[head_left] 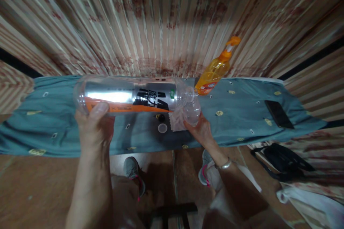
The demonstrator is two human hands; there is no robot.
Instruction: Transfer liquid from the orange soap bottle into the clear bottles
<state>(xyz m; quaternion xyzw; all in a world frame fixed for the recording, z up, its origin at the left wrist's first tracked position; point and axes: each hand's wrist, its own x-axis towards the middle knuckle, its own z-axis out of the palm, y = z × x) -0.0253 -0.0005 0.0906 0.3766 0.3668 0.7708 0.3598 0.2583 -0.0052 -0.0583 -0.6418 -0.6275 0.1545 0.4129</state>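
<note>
My left hand (94, 123) is wrapped round the base end of a large clear plastic bottle (129, 94) with a silver and orange label. The bottle is held sideways above the cloth, its neck towards the right. At that neck my right hand (200, 128) grips a clear, shiny plastic piece (192, 111); I cannot tell its exact kind. A translucent wrapper with a zigzag edge (177, 121) shows beside the right fingers. Below the bottle lie a small whitish round disc (162, 128) and a small dark round thing (161, 118).
A teal patterned cloth (233, 125) covers the narrow table. An orange spray bottle (215, 69) stands behind the bottle neck, near the pleated curtain (150, 25). A black phone (278, 114) lies at the right. On the floor at right is a black bag (285, 159).
</note>
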